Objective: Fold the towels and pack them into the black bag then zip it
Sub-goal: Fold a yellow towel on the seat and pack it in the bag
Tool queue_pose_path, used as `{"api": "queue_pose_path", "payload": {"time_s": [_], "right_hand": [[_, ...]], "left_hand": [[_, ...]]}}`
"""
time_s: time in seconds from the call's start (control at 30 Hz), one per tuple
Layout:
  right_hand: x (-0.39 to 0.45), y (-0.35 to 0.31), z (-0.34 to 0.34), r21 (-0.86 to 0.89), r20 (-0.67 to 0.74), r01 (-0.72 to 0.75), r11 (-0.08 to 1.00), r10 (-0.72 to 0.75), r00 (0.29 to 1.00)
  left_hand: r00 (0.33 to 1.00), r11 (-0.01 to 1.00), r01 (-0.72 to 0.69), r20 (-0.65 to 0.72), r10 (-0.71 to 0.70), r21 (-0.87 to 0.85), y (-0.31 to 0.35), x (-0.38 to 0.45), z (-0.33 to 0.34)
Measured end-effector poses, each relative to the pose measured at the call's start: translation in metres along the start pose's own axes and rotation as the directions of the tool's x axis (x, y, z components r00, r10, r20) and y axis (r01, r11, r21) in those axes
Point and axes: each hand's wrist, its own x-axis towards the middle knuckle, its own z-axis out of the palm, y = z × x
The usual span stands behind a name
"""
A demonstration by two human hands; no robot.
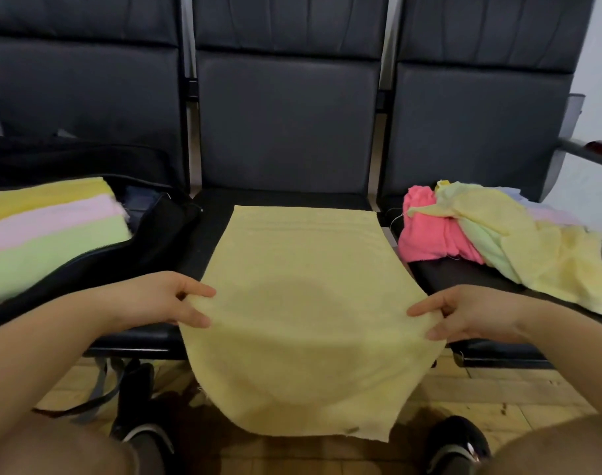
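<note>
A pale yellow towel lies spread over the middle seat, its near end hanging off the front edge toward the floor. My left hand pinches its left edge and my right hand pinches its right edge. On the left seat the black bag lies open, holding folded towels in yellow, pink and green. A loose heap of unfolded towels, pink, green, yellow and pale blue, sits on the right seat.
Three dark padded seats stand in a row with upright backs. A metal armrest juts out at the far right. The bag's grey strap hangs to the tiled floor by my shoes.
</note>
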Motion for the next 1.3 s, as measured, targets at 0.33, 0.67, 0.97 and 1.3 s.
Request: {"api": "queue_pose_path", "payload": {"time_s": [0.33, 0.67, 0.97, 1.3], "right_hand": [[-0.029, -0.023, -0.002, -0.506, -0.209, 0.075, 0.859, -0.207, 0.956], [-0.087, -0.053, -0.019, 0.36, -0.205, 0.464, 0.809, -0.416, 0.886], [-0.046, -0.052, -0.024, -0.199, -0.497, 0.251, 0.947, -0.318, 0.807], [0.016, -0.055, -0.024, -0.367, -0.646, 0.117, 0.923, -0.343, 0.682]], "left_hand": [[0.976, 0.863, -0.149, -0.068, 0.206, 0.483, 0.021, -0.021, -0.005], [0.933, 0.791, -0.328, -0.31, 0.185, -0.516, 0.027, -0.069, -0.044], [0.907, 0.969, -0.17, -0.357, 0.225, 0.179, 0.031, -0.047, -0.045], [0.945, 0.98, -0.036, -0.314, 0.098, 0.197, 0.021, 0.019, -0.05]]}}
